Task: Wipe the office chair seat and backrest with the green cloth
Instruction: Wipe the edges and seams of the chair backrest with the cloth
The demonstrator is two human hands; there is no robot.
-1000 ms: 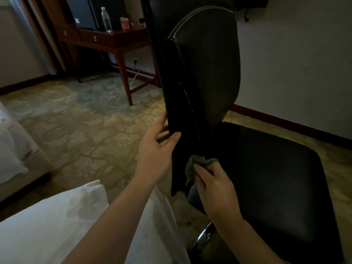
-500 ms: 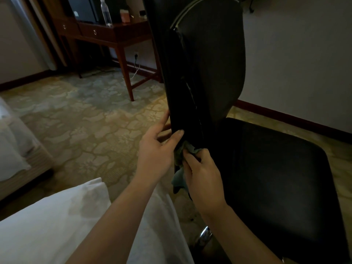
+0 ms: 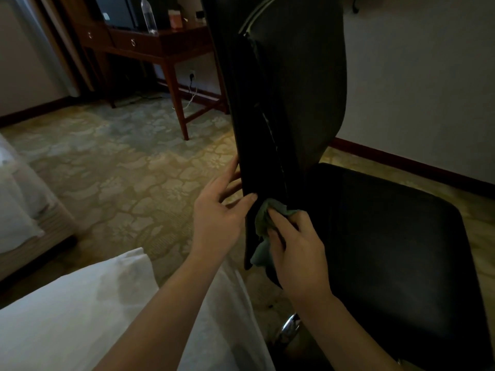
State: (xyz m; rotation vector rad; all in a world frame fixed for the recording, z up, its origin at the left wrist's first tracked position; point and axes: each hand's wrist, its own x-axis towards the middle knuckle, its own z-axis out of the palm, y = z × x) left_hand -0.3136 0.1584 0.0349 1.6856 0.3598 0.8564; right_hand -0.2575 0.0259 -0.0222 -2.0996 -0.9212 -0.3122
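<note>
The black office chair stands before me, its tall backrest (image 3: 292, 84) seen nearly edge-on and its seat (image 3: 388, 236) to the right. My left hand (image 3: 217, 218) grips the backrest's lower left edge, thumb on the near face, fingers behind. My right hand (image 3: 297, 253) presses the crumpled green cloth (image 3: 263, 223) against the bottom of the backrest's side edge, just right of my left thumb. Part of the cloth hangs below my fingers.
A white pillow or bedding (image 3: 80, 317) lies at the lower left, with a bed corner (image 3: 29, 218) at the left edge. A wooden desk (image 3: 150, 46) with a water bottle (image 3: 148, 14) stands behind the chair. The chair's chrome base (image 3: 289, 328) shows under my right wrist. Patterned carpet covers the floor.
My right hand moved the cloth up and left from the seat junction onto the backrest's lower edge, beside my left thumb. My left hand kept its grip.
</note>
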